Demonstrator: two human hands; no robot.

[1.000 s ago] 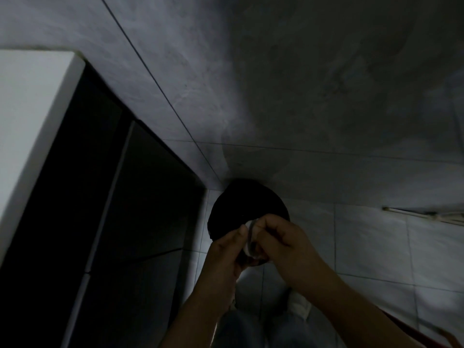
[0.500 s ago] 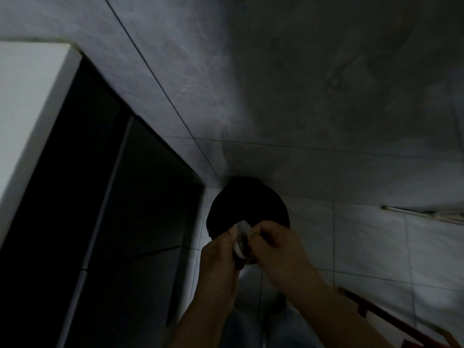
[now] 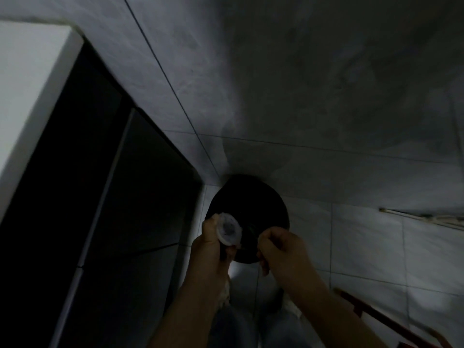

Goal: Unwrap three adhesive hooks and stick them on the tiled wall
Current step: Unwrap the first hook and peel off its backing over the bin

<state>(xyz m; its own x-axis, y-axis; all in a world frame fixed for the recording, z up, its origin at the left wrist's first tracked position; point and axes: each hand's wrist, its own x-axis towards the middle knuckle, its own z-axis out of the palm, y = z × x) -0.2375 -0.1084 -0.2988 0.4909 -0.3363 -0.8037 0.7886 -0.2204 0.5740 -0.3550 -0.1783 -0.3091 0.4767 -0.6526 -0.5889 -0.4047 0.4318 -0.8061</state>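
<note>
The scene is dim. My left hand [image 3: 213, 249] grips a round, pale adhesive hook [image 3: 228, 229] by its edge, with its flat disc facing me. My right hand [image 3: 281, 249] is a short way to the right, fingers pinched together; whether it holds a peeled film is too dark to tell. The grey tiled wall [image 3: 288, 84] fills the upper part of the view ahead of both hands.
A round black object [image 3: 256, 197] sits on the floor at the wall's foot, behind my hands. A dark doorway or cabinet [image 3: 105, 197] with a white frame [image 3: 27, 91] stands at the left. A red bar [image 3: 391, 320] lies on the tiled floor at the lower right.
My hands were together on the hook; they have pulled apart. The left hand keeps the hook, now turned with its disc facing me, and the right has moved off to the right.
</note>
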